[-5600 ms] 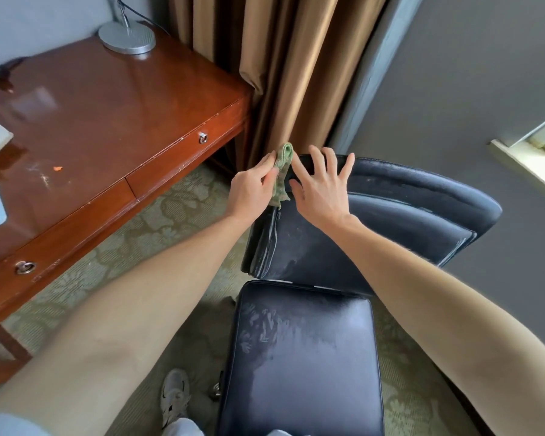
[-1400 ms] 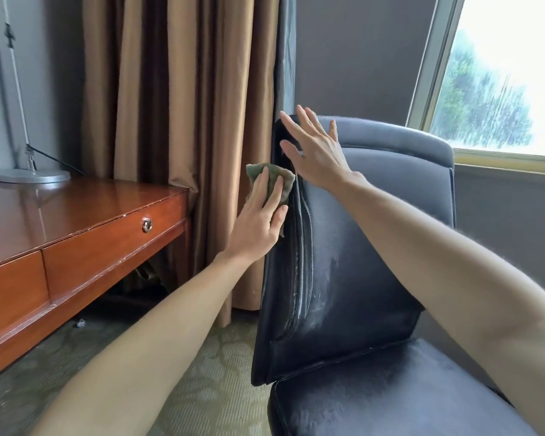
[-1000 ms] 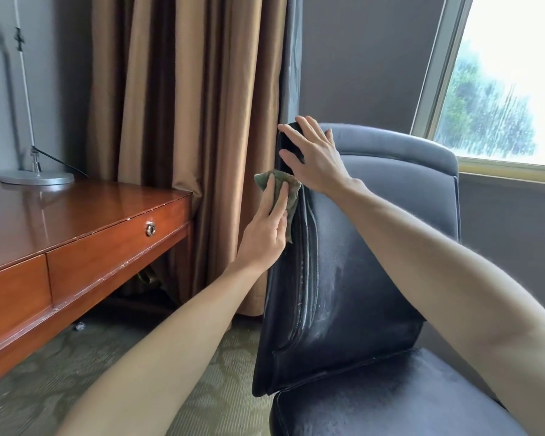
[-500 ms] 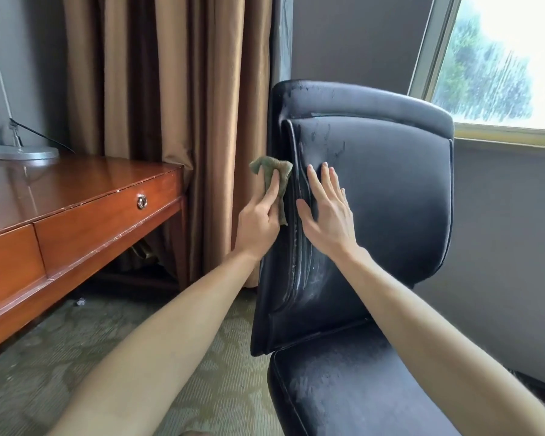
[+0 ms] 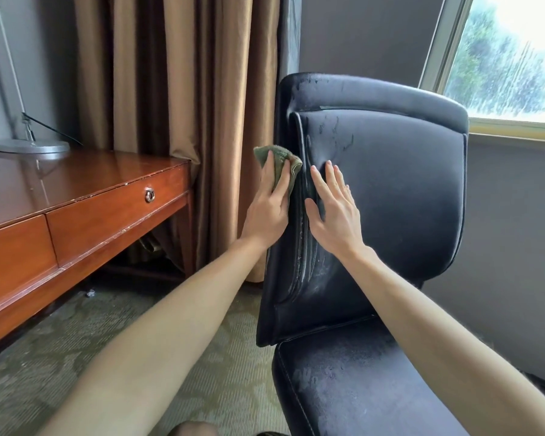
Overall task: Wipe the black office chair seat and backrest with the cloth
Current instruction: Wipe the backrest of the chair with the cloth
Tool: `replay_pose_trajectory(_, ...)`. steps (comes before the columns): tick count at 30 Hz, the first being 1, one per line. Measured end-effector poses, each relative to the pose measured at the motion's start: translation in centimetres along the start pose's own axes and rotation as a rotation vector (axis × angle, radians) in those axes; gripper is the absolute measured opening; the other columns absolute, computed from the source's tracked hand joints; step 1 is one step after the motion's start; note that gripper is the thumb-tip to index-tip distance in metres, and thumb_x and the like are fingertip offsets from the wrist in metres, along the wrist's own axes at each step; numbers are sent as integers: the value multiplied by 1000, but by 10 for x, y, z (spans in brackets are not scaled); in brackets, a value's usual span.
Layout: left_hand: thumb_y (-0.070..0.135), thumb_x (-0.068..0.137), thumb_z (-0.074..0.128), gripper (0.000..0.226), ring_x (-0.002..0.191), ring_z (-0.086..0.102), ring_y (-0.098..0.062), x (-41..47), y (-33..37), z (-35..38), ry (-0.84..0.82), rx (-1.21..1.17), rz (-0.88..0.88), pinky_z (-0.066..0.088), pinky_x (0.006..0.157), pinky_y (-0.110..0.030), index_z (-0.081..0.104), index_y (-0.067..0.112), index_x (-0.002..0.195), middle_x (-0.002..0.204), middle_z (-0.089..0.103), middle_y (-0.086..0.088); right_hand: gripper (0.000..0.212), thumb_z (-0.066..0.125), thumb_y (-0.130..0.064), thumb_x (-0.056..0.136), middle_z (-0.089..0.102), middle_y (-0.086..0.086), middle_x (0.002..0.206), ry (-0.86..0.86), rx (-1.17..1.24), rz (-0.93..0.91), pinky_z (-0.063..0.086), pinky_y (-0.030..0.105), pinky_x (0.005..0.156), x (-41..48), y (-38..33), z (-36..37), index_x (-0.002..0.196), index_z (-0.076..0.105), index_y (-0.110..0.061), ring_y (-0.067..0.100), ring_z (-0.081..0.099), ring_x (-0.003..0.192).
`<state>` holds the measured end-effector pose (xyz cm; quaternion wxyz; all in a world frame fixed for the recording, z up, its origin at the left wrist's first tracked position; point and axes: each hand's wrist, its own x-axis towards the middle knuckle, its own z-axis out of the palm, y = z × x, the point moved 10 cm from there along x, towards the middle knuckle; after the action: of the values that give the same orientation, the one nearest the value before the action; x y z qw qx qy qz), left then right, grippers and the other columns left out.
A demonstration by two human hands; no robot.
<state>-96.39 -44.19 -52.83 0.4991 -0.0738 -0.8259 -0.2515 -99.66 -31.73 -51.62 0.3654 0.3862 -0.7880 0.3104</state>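
Cloth [image 5: 283, 158] at mid-frame: green, napped, folded into a small pad, pressed to the left side edge of the backrest [image 5: 390, 199] under the straight fingers of the left hand [image 5: 269, 212], flat and unclenched. Right hand [image 5: 334, 215] just beside it, spread flat on the front padding, fingers straight and apart, gripping nothing, probably bracing the chair.

Likely step: wiping down that side edge and its piped seam. Press with the whole palm, not the fingertips alone. Work from top to bottom in long overlapping strokes. Push a fold of the pad into the groove beside the piping, a likely trap for the pale grime there. Brace from the front to stop any swing of the back. Turn to a fresh face once soiled.

Backrest: black, leather-like, smooth with a dull sheen, rounded roll on top, raised centre panel, cracked flecks near the panel's upper left. Go lightly there, for fear of flaking. Seat [image 5: 359, 388] at lower right: same skin, stitched rim, mottled with a greyish film, probably not yet done.

Further out: glossy red-brown wooden surface [image 5: 76, 177] at left, with a ring pull [image 5: 149, 195] and a metal lamp base [image 5: 32, 146]. Satin bronze curtain [image 5: 177, 89] behind. Patterned carpet [image 5: 44, 372] below. Window [image 5: 510, 58] at upper right.
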Motion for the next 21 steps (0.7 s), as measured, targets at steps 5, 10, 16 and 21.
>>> replay_pose_trajectory(5, 7, 101, 40, 57, 151, 2, -27, -26, -9, 11, -27, 111, 103, 24, 118, -44, 20, 10, 154, 163, 6, -12, 58, 47, -22, 96, 20, 9, 159, -3, -7, -14, 21, 52, 118, -2, 0, 3, 150, 28, -22, 25, 10, 148)
replay_pose_trajectory(10, 23, 99, 27, 57, 148, -3, -16, -60, -22, 24, -93, 263, 111, 22, 119, -42, 22, 9, 153, 162, 9, -8, 59, 47, -20, 95, 19, 10, 159, -9, -7, -23, 19, 52, 118, -5, 1, 7, 150, 28, -21, 26, 9, 149)
replay_pose_trajectory(16, 1, 97, 50, 62, 150, 6, -25, -30, -10, 13, -44, 121, 104, 18, 119, -38, 22, 6, 153, 161, 10, -16, 60, 49, -19, 94, 19, 12, 159, -10, -17, -27, 18, 54, 118, -6, 3, 9, 150, 29, -19, 28, 9, 148)
replay_pose_trajectory(21, 1, 98, 46, 60, 149, 12, -33, -4, -5, 9, -32, 83, 81, 27, 116, -41, 24, 4, 153, 162, 9, -17, 65, 54, -22, 93, 17, 11, 159, -17, -32, -35, 15, 49, 119, -7, 5, 10, 151, 26, -20, 27, 8, 149)
